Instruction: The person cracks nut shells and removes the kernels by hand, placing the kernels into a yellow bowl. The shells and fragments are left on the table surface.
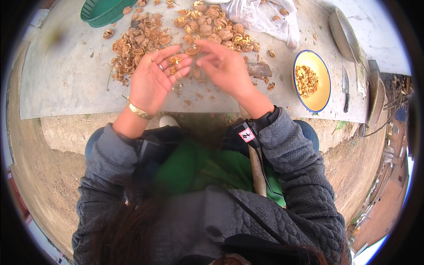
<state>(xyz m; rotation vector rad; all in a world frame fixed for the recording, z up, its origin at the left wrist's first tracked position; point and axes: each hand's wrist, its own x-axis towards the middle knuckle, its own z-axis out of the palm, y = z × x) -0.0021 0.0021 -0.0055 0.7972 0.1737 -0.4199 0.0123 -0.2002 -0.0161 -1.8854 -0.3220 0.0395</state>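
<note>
My left hand is turned palm up above the table, with small walnut kernel pieces lying on its fingers. Close beside it, my right hand has its thumb and fingers apart, and nothing shows between them. A cracked walnut shell appears in the gap between the two hands. To the left lies a heap of broken walnut shells. Beyond the hands is a pile of walnuts, some whole and some cracked. A rusty metal block lies beside my right hand, partly hidden by it.
At the right stands a yellow, blue-rimmed bowl with walnut kernels inside, then a knife and a shallow pan. A plastic bag and a green basket sit at the far side. A wooden handle rises between my legs.
</note>
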